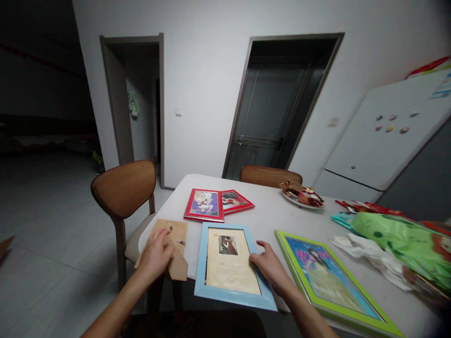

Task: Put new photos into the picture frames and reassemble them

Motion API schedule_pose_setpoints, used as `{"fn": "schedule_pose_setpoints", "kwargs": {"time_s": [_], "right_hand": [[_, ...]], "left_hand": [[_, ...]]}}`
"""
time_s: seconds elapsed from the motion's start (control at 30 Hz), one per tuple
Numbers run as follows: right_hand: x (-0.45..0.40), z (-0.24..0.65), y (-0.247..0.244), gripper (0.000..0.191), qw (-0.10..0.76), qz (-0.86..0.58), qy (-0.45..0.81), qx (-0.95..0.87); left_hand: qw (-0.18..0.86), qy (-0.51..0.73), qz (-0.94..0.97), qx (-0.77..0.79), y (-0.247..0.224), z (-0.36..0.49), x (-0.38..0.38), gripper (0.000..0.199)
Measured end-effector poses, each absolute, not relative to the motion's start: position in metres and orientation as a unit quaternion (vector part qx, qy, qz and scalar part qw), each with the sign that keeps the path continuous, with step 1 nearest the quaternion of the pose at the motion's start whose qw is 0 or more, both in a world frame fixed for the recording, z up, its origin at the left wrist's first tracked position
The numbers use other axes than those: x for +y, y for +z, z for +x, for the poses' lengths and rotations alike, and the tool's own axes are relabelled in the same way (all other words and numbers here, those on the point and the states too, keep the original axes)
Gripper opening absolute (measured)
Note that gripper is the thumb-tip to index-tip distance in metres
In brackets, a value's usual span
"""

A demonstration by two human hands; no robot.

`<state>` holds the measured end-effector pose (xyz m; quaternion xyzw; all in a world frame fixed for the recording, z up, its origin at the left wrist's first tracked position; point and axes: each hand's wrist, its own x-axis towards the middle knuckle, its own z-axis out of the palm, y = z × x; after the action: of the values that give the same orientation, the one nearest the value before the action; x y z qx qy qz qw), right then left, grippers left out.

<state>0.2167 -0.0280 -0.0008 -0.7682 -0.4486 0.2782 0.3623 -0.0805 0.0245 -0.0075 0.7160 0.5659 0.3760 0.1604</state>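
Observation:
My left hand (157, 253) is closed on a brown picture-frame backing board (178, 230) at the table's left edge. The board has small metal fittings and a stand leg (178, 267) that points toward me. A light blue picture frame (234, 296) lies in front of me and juts over the near edge of the table. Inside it sits a cream sheet (225, 277) with a small photo. My right hand (269, 265) grips the frame's right side, with fingers partly hidden beneath it. The board is apart from the frame, just to its left.
Two red picture frames (203, 218) overlap farther back on the white table (260, 216). At right lie a lime green picture frame (299, 281), crumpled tissue (373, 256) and a green plastic bag (398, 234). A plate of food (303, 195) stands behind. Wooden chairs (125, 188) flank the table.

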Motion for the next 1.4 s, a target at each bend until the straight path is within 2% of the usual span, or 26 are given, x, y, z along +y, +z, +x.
{"fn": "schedule_pose_setpoints", "kwargs": {"time_s": [0.13,0.2,0.27,0.37,0.47,0.63,0.77,0.93,1.03,1.1,1.23,1.3,1.4], "right_hand": [[-0.044,0.205,0.02,0.066,0.54,-0.592,0.504,-0.323],[-0.05,0.195,0.031,0.065,0.587,-0.522,0.539,-0.304],[-0.054,0.187,0.04,0.063,0.604,-0.481,0.554,-0.31],[-0.053,0.185,0.042,0.065,0.589,-0.494,0.538,-0.345],[-0.049,0.195,0.029,0.069,0.551,-0.577,0.471,-0.376],[-0.041,0.224,-0.006,0.056,0.4,-0.742,0.256,-0.473],[-0.038,0.234,-0.02,0.048,0.29,-0.789,0.111,-0.531],[-0.038,0.233,-0.021,0.047,0.222,-0.797,0.046,-0.559],[-0.038,0.232,-0.023,0.044,0.202,-0.795,0.025,-0.571],[-0.039,0.231,-0.024,0.042,0.191,-0.795,0.015,-0.576],[-0.04,0.227,-0.024,0.042,0.19,-0.795,-0.012,-0.576],[-0.041,0.224,-0.02,0.041,0.223,-0.776,-0.023,-0.59],[-0.045,0.214,-0.01,0.036,0.31,-0.72,0.021,-0.621]], "left_hand": [[0.222,0.359,0.791,0.443,0.004,-0.018,-0.024,0.044],[0.232,0.352,0.826,0.374,0.011,0.009,-0.044,0.056],[0.213,0.356,0.844,0.339,0.019,0.028,-0.056,0.057],[0.178,0.369,0.852,0.325,0.03,0.034,-0.058,0.047],[0.17,0.401,0.819,0.373,0.035,0.015,-0.051,0.045],[0.184,0.448,0.703,0.521,0.017,-0.035,-0.043,0.04],[0.193,0.389,0.691,0.578,-0.002,-0.055,-0.044,0.043],[0.205,0.273,0.716,0.609,-0.005,-0.063,-0.043,0.047],[0.152,0.269,0.737,0.601,-0.005,-0.064,-0.044,0.043],[0.112,0.281,0.783,0.544,-0.008,-0.059,-0.049,0.042],[0.072,0.228,0.873,0.425,-0.02,-0.039,-0.056,0.068],[0.055,0.192,0.885,0.421,-0.027,-0.03,-0.053,0.07],[0.037,0.211,0.882,0.42,-0.03,-0.027,-0.043,0.058]]}}
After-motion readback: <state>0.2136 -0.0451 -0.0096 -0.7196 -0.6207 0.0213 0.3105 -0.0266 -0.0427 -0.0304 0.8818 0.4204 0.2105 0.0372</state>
